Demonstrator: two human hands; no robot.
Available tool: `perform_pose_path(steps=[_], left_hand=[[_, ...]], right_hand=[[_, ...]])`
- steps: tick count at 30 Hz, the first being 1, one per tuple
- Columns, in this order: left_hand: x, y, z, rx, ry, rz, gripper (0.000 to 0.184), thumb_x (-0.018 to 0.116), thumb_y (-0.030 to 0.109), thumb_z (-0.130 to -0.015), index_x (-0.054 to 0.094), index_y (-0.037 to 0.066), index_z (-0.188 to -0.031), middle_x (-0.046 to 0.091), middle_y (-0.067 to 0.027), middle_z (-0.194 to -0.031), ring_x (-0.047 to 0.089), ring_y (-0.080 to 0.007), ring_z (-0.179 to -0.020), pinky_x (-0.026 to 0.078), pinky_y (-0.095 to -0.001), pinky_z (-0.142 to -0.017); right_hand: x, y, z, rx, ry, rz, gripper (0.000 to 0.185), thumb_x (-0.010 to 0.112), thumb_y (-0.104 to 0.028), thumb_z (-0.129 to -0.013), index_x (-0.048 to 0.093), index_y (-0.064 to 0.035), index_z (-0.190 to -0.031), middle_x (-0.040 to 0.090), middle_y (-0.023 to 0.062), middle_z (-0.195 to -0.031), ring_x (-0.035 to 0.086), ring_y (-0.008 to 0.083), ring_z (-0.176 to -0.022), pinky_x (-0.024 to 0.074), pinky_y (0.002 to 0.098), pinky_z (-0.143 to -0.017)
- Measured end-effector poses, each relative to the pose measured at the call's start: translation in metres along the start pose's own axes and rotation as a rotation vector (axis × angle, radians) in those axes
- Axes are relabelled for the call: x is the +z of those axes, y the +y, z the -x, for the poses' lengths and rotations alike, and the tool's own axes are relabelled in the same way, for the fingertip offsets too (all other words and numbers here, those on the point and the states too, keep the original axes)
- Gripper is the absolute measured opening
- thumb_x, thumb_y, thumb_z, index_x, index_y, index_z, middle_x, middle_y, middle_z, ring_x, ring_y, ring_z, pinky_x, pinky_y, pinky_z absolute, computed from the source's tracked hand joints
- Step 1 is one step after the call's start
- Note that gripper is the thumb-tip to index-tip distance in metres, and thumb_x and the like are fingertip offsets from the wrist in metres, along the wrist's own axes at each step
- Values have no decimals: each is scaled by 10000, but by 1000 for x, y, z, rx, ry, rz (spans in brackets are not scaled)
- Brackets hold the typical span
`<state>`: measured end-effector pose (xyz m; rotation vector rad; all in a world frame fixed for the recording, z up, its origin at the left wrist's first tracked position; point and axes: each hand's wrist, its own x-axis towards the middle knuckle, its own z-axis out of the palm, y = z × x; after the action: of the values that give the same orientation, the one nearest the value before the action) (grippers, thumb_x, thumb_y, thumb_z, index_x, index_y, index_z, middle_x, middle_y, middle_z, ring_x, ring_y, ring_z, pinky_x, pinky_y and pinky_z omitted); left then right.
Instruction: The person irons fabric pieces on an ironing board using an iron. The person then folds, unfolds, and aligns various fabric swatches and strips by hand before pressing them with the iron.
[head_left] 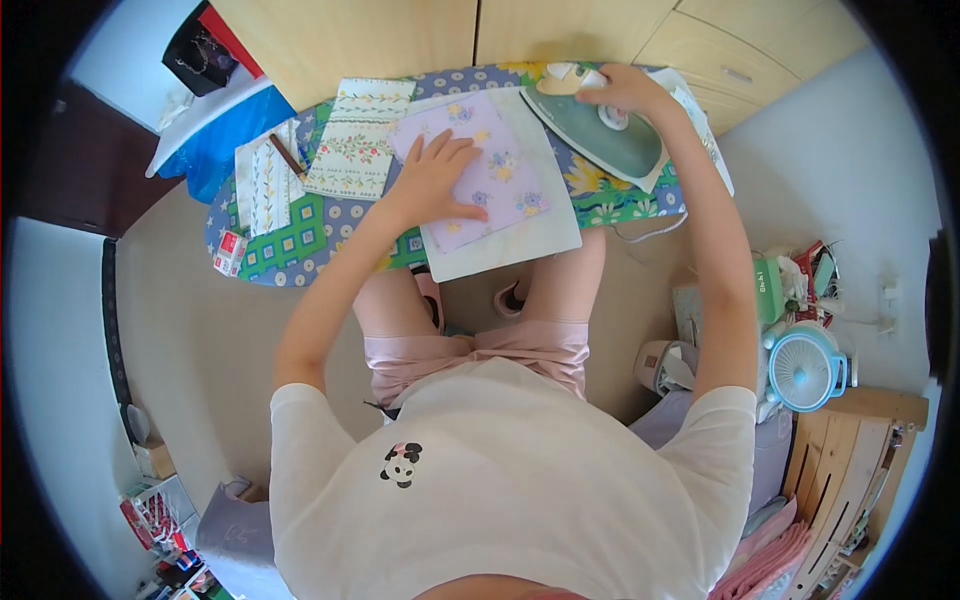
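My left hand (437, 180) lies with spread fingers on a lilac floral cloth (500, 165). The cloth rests on a white sheet (560, 220), which overhangs the front edge of the patterned ironing board (340, 225). At the board's right, my right hand (625, 90) is closed around the handle of a green and white iron (590, 135). The iron lies flat, to the right of the lilac cloth, its tip toward the upper left. Left of the lilac cloth is a white floral cloth (357, 140).
Further left lie another patterned cloth (262, 195), a dark stick (287, 155) and a small red and white box (230, 253). The iron's cord (650, 236) hangs at the front edge. Cabinets (570, 30) stand behind the board. A blue fan (803, 368) is at the right.
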<state>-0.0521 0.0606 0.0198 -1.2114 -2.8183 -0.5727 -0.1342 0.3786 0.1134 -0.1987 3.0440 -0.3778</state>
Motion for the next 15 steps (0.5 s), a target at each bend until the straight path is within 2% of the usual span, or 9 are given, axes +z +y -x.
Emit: perform_pose_path(steps=[2,3,5,7,12,14,15], left_hand=[[-1,-2,-2,-117,-33,-197,954,663,670,-635,386,120,-1363,281,-141,-1466,150,-400,-1380,93,-589,-1091],[-2,-2,-3,-120,-16,-205,954,663,670,-635,386,120,-1363,281,-141,-1466,150,-400,-1380,93,-589,-1091],[-3,0,-5,-194,-135,-281,1021,564,763,-649,317,152,-1430,185,-139,-1512,67,-436,-1384,26,-639,-1066],[2,0,-4,-189,-106,-277,994,540,767,-667,322,166,-1428,179,-138,-1514,57,-449,-1381,14,-659,-1051],[5,-5,-2,-180,-49,-256,918,499,756,-710,343,196,-1419,181,-131,-1515,52,-469,-1375,3,-692,-1026],[0,-2,-3,-188,-66,-244,751,475,647,-808,365,208,-1407,187,-174,-1503,69,-471,-1372,27,-683,-1031],[8,-8,-4,-183,-64,-240,751,475,647,-808,365,208,-1407,187,-174,-1503,69,-471,-1372,27,-683,-1031]], right_hand=[[-11,2,-4,32,-231,-110,474,739,-335,-696,597,33,-961,628,126,-735,624,181,-608,509,306,-561],[-7,11,-7,-15,-260,-262,376,752,-285,-691,601,32,-829,626,114,-706,604,152,-536,488,276,-481],[-15,9,-5,6,-254,-241,345,753,-262,-690,603,30,-794,618,102,-672,591,149,-516,484,275,-473],[-21,4,6,33,-233,-272,309,748,-243,-700,604,28,-736,583,65,-587,546,138,-450,464,272,-443],[-22,-4,14,84,-159,-451,306,725,-263,-741,603,14,-782,560,41,-579,511,96,-434,395,243,-402],[-33,-29,27,164,-190,-809,331,682,-299,-788,588,13,-851,517,13,-555,468,82,-411,357,235,-386],[-33,-34,24,170,-187,-805,331,682,-299,-788,588,13,-851,517,13,-555,468,82,-411,357,235,-386]])
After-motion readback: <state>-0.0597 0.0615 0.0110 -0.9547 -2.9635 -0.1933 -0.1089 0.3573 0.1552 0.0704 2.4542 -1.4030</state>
